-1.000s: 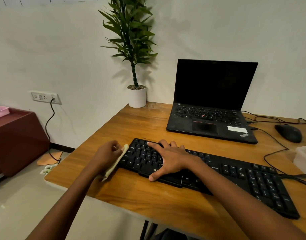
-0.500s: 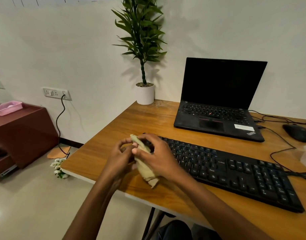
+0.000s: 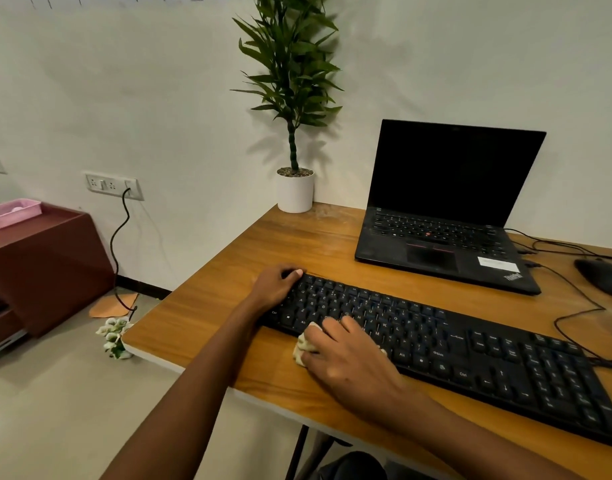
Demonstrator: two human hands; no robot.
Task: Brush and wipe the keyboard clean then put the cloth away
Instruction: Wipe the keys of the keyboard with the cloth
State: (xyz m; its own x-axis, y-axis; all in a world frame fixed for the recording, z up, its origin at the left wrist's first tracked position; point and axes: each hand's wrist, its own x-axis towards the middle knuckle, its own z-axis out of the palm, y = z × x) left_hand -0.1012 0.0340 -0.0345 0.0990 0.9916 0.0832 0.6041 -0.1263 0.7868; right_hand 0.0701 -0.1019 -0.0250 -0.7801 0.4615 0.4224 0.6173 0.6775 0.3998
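- Watching my feed, I see the left hand point(image 3: 275, 289) holding the keyboard point(image 3: 470, 355) at its 10 o'clock corner, fingers curled over the far edge
- The right hand point(image 3: 349, 355) lies flat on the cloth point(image 3: 302, 348), fingers slightly spread, pressing it onto the keys
- The cloth sits bunched at the keyboard's 7 o'clock edge, poking out towards 9 o'clock
- The laptop point(image 3: 446, 202) stands open at 1 o'clock on the desk point(image 3: 228, 306)

Left hand point(image 3: 275, 287) curled, gripping, right hand point(image 3: 346, 358) flat, pressing down
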